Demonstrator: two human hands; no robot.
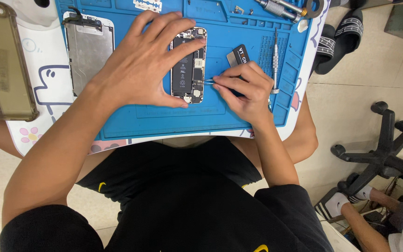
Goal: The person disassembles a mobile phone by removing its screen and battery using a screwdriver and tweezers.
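A: Hands status?

B: My right hand [246,91], centre-right of frame, fingers pressed together, pinching thin metal tweezers [204,81]. Tips are at the right edge of the opened phone [188,65], lower half.

A: Left?

B: My left hand [141,58] is spread wide over the phone from the left. Fingertips rest on its top and right edge, thumb sits at the bottom corner. Holds nothing, just braces it.

A: Where's the phone?

B: Upper centre of frame, lying flat and face-open on the blue repair mat [164,121]. Black battery visible inside.

A: Around it?

B: Small black card [238,55] just right of the phone, partly under my right hand. Slim screwdriver [276,60] further right on the mat's gridded section. Detached screen panel [88,51] lies back-up to the left, half under my left wrist. Loose screws [240,9] and a bigger knurled metal tool [278,8] at the mat's top edge.

A: Off the mat?

B: Mat sits on a white worktop [47,84] with cartoon prints. Second phone in a clear case [1,60] at far left. Black slippers [339,39] on the floor upper right, chair base [378,154] at right, another person's socked foot [339,205] lower right.
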